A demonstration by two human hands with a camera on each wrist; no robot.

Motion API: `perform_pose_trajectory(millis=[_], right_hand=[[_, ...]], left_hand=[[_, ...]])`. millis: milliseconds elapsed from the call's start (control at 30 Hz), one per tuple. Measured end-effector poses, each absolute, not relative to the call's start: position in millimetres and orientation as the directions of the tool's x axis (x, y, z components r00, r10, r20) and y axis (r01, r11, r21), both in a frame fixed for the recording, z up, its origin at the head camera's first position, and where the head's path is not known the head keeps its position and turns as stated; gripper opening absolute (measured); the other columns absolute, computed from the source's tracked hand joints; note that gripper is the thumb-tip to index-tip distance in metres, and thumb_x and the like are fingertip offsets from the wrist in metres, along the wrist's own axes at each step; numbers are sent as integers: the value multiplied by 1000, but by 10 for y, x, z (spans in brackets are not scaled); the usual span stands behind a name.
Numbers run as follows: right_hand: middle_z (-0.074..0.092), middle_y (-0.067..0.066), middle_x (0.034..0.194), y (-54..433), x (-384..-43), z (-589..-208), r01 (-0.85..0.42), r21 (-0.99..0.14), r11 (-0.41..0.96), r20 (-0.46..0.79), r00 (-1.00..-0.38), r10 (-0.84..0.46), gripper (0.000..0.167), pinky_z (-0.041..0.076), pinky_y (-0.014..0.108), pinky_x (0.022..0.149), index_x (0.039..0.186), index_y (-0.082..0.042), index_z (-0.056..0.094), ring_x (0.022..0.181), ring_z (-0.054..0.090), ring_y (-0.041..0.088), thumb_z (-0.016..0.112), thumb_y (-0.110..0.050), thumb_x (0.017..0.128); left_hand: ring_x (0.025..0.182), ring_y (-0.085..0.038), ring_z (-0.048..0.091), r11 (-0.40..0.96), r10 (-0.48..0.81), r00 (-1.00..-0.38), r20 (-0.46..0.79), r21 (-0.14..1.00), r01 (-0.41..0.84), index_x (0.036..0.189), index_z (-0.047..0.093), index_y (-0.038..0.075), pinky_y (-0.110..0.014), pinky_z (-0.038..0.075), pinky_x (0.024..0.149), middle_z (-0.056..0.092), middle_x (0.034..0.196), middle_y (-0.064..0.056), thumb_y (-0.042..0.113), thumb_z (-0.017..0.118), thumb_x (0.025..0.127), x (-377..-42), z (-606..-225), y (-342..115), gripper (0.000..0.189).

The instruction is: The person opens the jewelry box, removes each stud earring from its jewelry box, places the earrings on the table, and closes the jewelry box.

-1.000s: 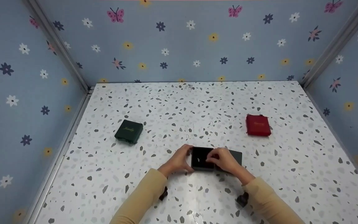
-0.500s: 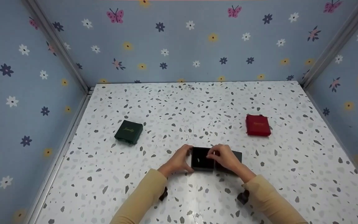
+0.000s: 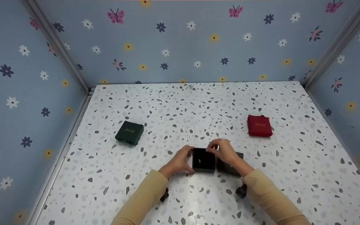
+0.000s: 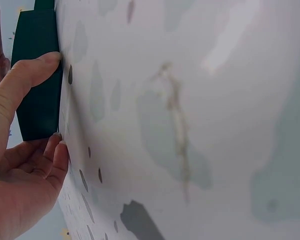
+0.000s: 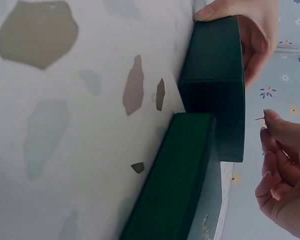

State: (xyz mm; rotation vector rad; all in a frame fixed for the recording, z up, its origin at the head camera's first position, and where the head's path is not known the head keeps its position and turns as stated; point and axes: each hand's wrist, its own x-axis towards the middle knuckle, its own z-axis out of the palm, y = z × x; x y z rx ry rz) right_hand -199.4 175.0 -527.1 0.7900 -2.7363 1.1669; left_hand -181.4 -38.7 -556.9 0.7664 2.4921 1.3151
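Note:
A dark green jewellery box (image 3: 204, 170) stands open on the table, its lid (image 5: 177, 170) folded out to the right. A small shiny piece (image 3: 199, 161) sits on the black lining inside. My left hand (image 3: 180, 160) grips the left end of the box, thumb on the near side and fingers round the far side. Above the box's right part is my right hand (image 3: 225, 153). In the right wrist view, its thumb and forefinger pinch a tiny piece with a thin pin (image 5: 260, 118), mostly hidden by the fingertips.
A closed green box (image 3: 130, 132) with gold lettering lies at the back left. Another closed box, red (image 3: 259, 126), lies at the back right. The speckled white table (image 3: 180, 109) meets flower-patterned walls (image 3: 183, 40) behind and at both sides.
My right hand has moved from the middle of the box toward its far edge and lifted slightly, fingers still pinched. The left hand and the box have stayed in place.

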Motion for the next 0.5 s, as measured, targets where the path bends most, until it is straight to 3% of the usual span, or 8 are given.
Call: perform_pose_trajectory(millis=[500], right_hand=[[61, 0, 67, 1714, -2249, -5334, -457, -660, 596, 248, -882, -401, 5, 42, 23, 53, 71, -5, 66, 59, 51, 10, 68, -4, 75]], left_hand=[[91, -25, 47, 460, 547, -835, 61, 811, 361, 120, 40, -3, -29, 40, 80, 46, 102, -9, 5, 83, 49, -1798, -5553, -396, 84]])
